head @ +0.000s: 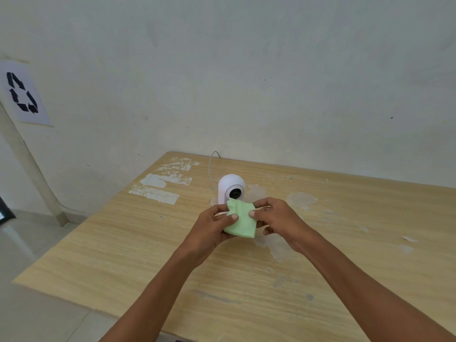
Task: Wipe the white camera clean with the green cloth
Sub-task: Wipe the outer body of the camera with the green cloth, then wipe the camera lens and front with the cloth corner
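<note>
- One wooden desk (246, 280) fills the lower centre and right of the frame. Its far edge runs against the wall, its left edge slants from upper centre down to lower left, and its near edge crosses the bottom of the frame.
- Open floor lies beyond the left edge, at the left and lower left of the frame.
- One white camera (228, 187) stands upright near the far edge, at frame centre, with its dark lens facing the viewer. One thin white cable (211, 166) rises behind it towards the wall.
- One green cloth (240, 220) is held just in front of the camera base, and its upper edge overlaps the lower front of the camera. Whether the two touch cannot be told.
- Two hands are in view. The left hand (212, 227) grips the cloth's left side, fingers (233, 217) closed on the fabric with the thumb on top.
- The right hand (276, 218) grips the cloth's right side, thumb pressed onto the fabric and the other fingers curled behind it.
- Bare desk surface lies open on both sides of the hands. Torn white tape residue marks the upper left of the desk, and worn patches lie to the right of the camera.
- One paper sign (23, 95) with a black recycling symbol hangs on the wall at upper left.
</note>
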`<state>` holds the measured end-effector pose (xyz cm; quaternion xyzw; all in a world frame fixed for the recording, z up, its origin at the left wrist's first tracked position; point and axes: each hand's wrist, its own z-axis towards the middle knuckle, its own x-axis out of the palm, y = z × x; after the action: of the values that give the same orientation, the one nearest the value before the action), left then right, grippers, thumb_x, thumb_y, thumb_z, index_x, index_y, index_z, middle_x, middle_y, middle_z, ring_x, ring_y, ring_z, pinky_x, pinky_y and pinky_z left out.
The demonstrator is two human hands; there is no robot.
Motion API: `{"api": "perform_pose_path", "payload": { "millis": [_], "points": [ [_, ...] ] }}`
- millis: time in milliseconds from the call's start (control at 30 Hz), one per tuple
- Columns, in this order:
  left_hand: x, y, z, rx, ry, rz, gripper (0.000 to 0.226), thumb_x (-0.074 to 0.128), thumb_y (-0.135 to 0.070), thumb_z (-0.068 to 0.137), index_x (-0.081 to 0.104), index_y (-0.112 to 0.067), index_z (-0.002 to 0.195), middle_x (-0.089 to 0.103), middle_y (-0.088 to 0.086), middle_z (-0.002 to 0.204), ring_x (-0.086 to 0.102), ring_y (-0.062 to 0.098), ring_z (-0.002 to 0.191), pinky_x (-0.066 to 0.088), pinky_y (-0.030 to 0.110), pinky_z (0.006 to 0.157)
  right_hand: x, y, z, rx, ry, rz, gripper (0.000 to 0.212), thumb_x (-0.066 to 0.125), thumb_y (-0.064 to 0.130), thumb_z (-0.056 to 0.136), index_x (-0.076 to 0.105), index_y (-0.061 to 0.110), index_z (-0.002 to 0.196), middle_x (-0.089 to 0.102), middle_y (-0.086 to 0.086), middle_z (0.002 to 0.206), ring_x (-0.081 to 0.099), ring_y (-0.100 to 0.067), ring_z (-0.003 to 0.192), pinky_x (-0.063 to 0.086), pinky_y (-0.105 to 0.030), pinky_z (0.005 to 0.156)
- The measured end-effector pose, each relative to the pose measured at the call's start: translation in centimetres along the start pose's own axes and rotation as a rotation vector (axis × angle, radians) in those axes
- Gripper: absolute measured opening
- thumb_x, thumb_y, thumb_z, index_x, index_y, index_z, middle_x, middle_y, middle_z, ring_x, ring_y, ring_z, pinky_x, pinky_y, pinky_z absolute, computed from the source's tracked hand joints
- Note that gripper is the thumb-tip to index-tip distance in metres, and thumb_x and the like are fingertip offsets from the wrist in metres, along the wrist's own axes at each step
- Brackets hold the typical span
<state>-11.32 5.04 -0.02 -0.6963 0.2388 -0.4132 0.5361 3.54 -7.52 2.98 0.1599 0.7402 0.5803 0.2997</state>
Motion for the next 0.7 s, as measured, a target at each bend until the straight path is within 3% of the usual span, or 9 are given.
{"api": "perform_pose_path", "payload": {
  "millis": [200,300,400,500,600,700],
  "points": [
    [0.0,0.9,-0.2,0.103,-0.068,0.262,0.040,0.066,-0.009,0.099,0.051,-0.018,0.134,0.076,0.022,0.107,0.076,0.031,0.103,0.064,0.041,0.088,-0.4,-1.3,-0.4,-0.090,-0.052,-0.053,0.027,0.068,0.012,0.091,0.052,0.019,0.111,0.070,-0.018,0.092,0.065,-0.015,0.068,0.049,-0.027,0.056],
    [0.1,1.1,-0.3,0.155,-0.013,0.306,0.042,0.063,-0.006,0.100,0.054,-0.033,0.131,0.075,0.022,0.102,0.076,0.027,0.098,0.063,0.031,0.081,-0.2,-1.8,-0.6,-0.216,-0.070,-0.212,0.028,0.062,0.012,0.094,0.046,0.029,0.109,0.061,-0.013,0.076,0.061,-0.016,0.065,0.046,-0.022,0.052],
    [0.2,0.9,-0.3,0.184,-0.005,0.422,0.031,0.058,-0.003,0.101,0.071,-0.024,0.119,0.068,0.014,0.105,0.071,0.024,0.099,0.063,0.028,0.080,-0.1,-2.0,-0.5,-0.294,-0.032,-0.328,0.018,0.057,0.012,0.097,0.057,0.029,0.102,0.055,-0.011,0.070,0.055,-0.023,0.063,0.044,-0.031,0.056],
    [0.2,0.6,-0.2,0.157,-0.059,0.475,0.025,0.062,-0.003,0.099,0.074,-0.012,0.119,0.070,0.017,0.114,0.070,0.027,0.104,0.063,0.037,0.090,0.0,-2.2,-0.3,-0.259,0.004,-0.364,0.016,0.056,0.015,0.098,0.067,0.023,0.107,0.056,-0.006,0.073,0.053,-0.021,0.066,0.045,-0.035,0.062],
    [0.1,0.2,-0.2,0.136,-0.040,0.452,0.030,0.069,-0.003,0.095,0.071,-0.008,0.124,0.075,0.016,0.112,0.073,0.026,0.102,0.061,0.035,0.092,0.2,-2.1,-0.7,-0.245,0.050,-0.370,0.029,0.068,0.029,0.092,0.065,0.020,0.119,0.061,0.005,0.088,0.058,-0.009,0.073,0.046,-0.022,0.066],
    [-0.1,0.0,-0.2,0.134,-0.043,0.471,0.032,0.072,-0.003,0.093,0.071,-0.007,0.124,0.076,0.017,0.111,0.073,0.023,0.099,0.060,0.037,0.093,0.4,-2.2,-0.8,-0.288,0.043,-0.504,0.022,0.072,0.031,0.088,0.069,0.024,0.109,0.054,0.007,0.098,0.057,-0.008,0.081,0.042,-0.016,0.067]
  ]
}}
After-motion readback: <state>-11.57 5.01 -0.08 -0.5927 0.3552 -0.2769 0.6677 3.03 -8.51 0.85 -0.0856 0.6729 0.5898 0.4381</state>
